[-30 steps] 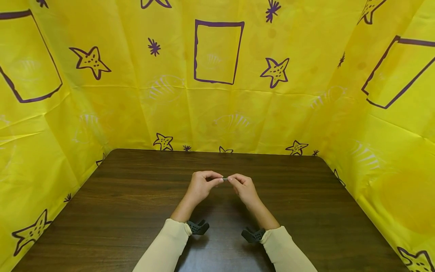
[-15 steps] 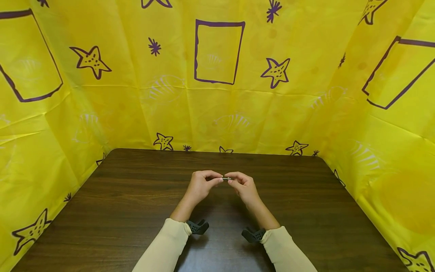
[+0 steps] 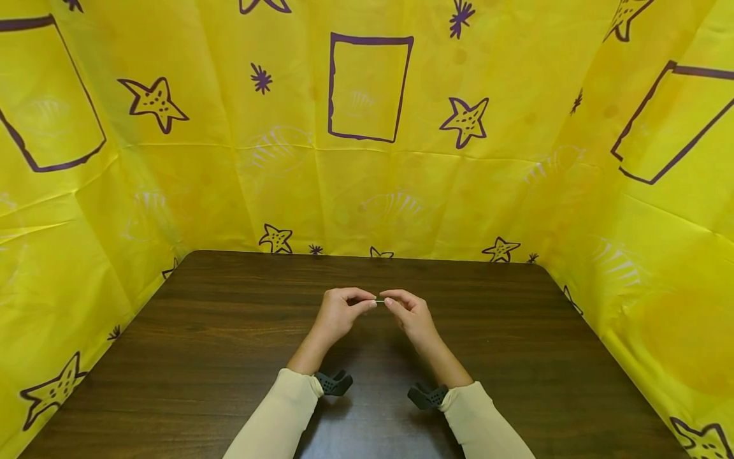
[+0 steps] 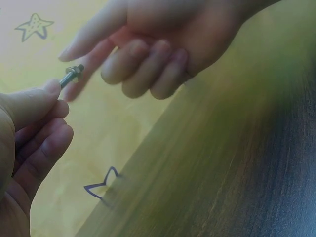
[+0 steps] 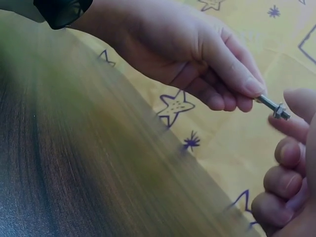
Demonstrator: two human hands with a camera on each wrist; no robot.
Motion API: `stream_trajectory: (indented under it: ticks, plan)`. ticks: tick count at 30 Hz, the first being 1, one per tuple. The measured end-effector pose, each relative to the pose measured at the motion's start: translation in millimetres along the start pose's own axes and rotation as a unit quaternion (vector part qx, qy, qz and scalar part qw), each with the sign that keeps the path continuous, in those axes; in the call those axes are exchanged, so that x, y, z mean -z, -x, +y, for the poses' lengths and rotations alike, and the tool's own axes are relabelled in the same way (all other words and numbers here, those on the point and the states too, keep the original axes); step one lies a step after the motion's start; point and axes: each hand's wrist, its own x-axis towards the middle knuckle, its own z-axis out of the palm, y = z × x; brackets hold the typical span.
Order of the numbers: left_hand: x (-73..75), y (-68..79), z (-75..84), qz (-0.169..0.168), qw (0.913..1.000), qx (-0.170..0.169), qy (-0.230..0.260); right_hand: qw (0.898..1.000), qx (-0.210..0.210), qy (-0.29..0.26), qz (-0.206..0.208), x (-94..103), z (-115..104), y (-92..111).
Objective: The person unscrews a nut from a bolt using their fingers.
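Observation:
A small metal bolt is pinched between the thumb and fingers of my left hand, its threaded end pointing to the right. Near that end sits a nut, with a short tip of thread beyond it. My right hand is held around the nut end, thumb and index finger spread to either side with a gap showing in both wrist views. Its other fingers are curled in toward the palm. In the head view the right thumb covers the nut. Both hands are raised over the table.
The dark wood table spans the view below the hands. Yellow cloth printed with starfish hangs behind and on both sides. Dark wrist mounts sit at the sleeve cuffs.
The left hand has stayed still with the bolt. The right fingers closed at the bolt's end first, parted to show the nut half a second ago, and now the right thumb covers it again.

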Motion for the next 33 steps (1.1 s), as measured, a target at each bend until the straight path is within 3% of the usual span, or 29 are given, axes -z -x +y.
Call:
stream_trajectory:
  ticks: [6,10,27,33]
  plan:
    - [-1.4,-0.1,-0.5,-0.004,1.0,-0.004,0.001,0.998,-0.048,0.037,0.007,-1.6,-2,0]
    - [-1.7,-0.1,0.1,-0.005,1.0,-0.002,-0.003,0.997,-0.058,0.044,0.005,-2.0,-2,0]
    - [-0.4,0.7,-1.1,0.001,1.0,0.01,0.001,0.999,-0.03,-0.009,0.01,-1.7,2,1]
    - [0.1,0.7,-1.0,0.003,1.0,0.007,0.001,0.999,-0.01,-0.031,0.005,3.3,23,-4]
